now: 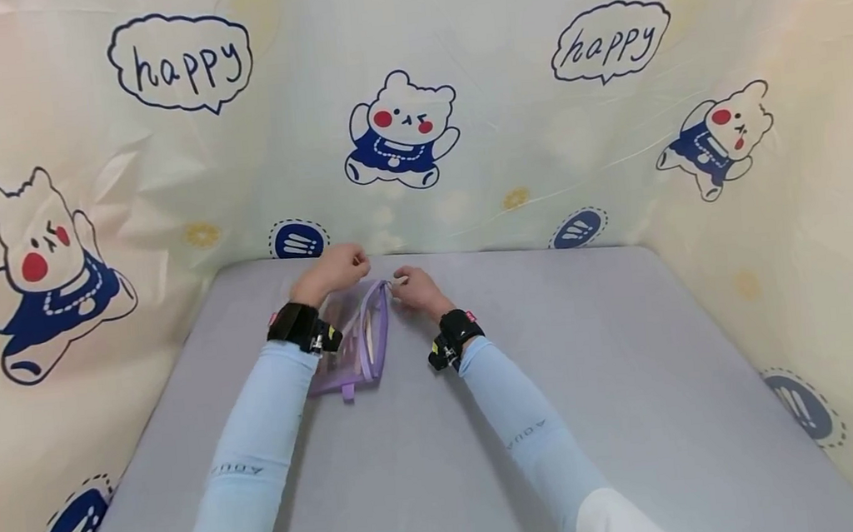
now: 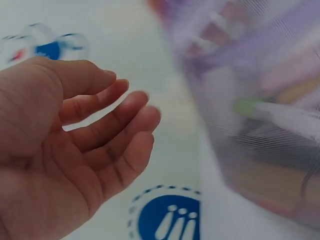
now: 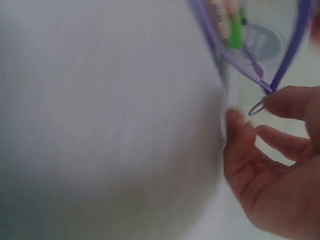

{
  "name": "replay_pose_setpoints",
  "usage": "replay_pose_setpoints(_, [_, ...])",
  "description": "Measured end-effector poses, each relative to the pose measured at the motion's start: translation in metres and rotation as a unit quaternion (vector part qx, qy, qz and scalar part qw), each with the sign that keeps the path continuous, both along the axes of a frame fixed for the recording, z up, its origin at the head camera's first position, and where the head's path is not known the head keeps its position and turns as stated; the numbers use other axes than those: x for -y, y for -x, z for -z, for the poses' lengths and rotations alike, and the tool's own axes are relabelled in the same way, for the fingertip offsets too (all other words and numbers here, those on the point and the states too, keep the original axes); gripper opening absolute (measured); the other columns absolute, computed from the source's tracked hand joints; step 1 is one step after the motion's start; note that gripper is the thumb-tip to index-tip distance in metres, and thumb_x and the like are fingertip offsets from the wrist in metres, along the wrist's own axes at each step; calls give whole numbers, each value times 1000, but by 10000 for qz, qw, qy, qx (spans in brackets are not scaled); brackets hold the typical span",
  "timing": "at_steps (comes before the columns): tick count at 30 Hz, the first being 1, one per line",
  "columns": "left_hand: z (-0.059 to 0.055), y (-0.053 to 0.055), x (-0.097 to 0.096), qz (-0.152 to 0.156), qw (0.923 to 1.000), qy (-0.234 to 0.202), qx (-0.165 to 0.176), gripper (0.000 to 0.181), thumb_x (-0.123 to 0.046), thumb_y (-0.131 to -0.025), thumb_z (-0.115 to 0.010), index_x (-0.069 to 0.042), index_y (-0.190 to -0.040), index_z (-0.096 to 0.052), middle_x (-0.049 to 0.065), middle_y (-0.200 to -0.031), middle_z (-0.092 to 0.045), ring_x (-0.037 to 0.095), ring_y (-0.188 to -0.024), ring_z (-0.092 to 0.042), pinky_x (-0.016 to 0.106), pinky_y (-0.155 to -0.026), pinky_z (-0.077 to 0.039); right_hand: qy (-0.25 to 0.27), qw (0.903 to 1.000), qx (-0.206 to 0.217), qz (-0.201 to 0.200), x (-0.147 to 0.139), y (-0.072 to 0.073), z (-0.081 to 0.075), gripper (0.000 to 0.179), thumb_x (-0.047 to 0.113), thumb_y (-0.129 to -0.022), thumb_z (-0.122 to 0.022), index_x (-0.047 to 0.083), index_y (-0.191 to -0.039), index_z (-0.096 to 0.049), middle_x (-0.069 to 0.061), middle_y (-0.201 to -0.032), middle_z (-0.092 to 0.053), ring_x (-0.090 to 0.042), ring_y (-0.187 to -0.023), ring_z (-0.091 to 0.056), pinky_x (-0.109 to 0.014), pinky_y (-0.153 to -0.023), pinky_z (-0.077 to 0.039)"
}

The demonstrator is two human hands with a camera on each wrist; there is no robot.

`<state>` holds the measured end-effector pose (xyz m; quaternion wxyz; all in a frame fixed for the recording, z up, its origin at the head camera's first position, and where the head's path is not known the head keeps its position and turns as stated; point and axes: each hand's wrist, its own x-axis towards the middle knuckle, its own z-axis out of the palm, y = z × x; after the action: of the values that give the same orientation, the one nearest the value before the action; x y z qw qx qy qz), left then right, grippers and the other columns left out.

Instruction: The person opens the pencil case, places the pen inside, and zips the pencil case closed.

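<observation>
A purple, see-through mesh zip pouch point(image 1: 338, 336) lies on the grey surface, its zipper side facing right. Pens and other slim items show inside it; a white pen with a green end point(image 2: 245, 107) appears through the mesh in the left wrist view. At the far corner, my right hand point(image 1: 415, 290) pinches the small ring of the zipper pull point(image 3: 256, 108) at its thumb tip. The purple zipper edges point(image 3: 292, 45) spread apart from that corner. My left hand point(image 1: 336, 269) hovers above the pouch's far side, fingers loosely bent and holding nothing.
A cream cloth backdrop point(image 1: 491, 127) with cartoon bears rises right behind the table's far edge and along both sides. The grey-covered table point(image 1: 593, 370) extends to the right of the pouch. A purple tab point(image 1: 349, 392) sticks out from the pouch's near end.
</observation>
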<state>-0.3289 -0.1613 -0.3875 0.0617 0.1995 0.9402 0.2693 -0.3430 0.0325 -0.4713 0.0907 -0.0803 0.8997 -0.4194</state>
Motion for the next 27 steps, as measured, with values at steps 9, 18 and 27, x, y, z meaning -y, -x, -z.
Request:
replay_pose_setpoints(9, [20,17,-1,-183,9959,673,572,30,-14,-99,-43,-6,-125,-56,13,-127,-59,32,-112,-56,52,-94,-48,-1438,9832,-1095,-271,13,-4,-15,35,18,-96,-55,6,-129,-55,-13,-116,-66,-23,-100,-63,-34,-82,-53])
replay_pose_setpoints(18, [28,21,-2,118,9882,1188,964,35,-24,-101,-45,-7,-127,-62,13,-120,-64,28,-100,-59,41,-81,-50,-1459,9811,-1008,-779,22,2,-4,41,14,-98,-49,5,-139,-51,-15,-128,-62,-23,-109,-60,-30,-92,-50])
replay_pose_setpoints(27, [40,28,-25,45,9867,1324,938,33,-22,-101,-47,-5,-124,-63,13,-109,-64,26,-90,-58,36,-71,-48,-1082,9874,-388,-1084,0,13,-3,39,5,-97,-42,3,-134,-56,-19,-119,-61,-15,-65,-51,-21,-55,-40])
